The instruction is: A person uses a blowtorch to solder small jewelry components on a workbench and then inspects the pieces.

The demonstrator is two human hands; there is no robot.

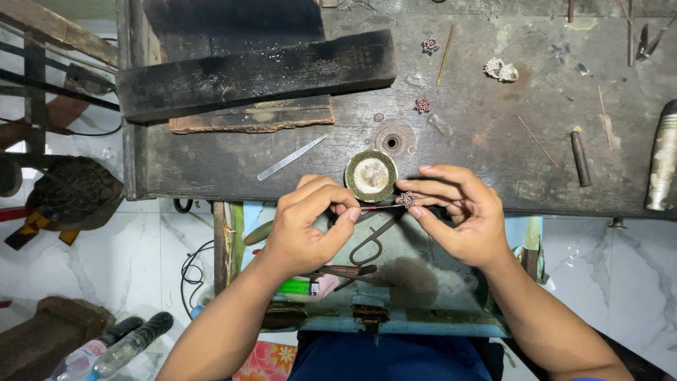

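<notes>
My left hand point(308, 222) pinches a thin reddish stick point(377, 208) whose tip reaches toward the right. My right hand point(458, 212) holds a small flower-shaped ornament point(407, 200) with red stones between thumb and fingers, right at the stick's tip. Both hands hover at the near edge of a dark worn workbench point(479, 134). A small round dish point(371, 176) with pale paste sits just above the hands.
A charred wooden block point(254, 70) and a brown slab point(254, 116) lie at the back left. A metal file point(290, 158), two more small ornaments point(422, 105), a white ornament point(501, 70) and thin sticks lie on the bench. Below, an open drawer point(395, 296) holds scissors point(372, 240) and a green lighter point(296, 286).
</notes>
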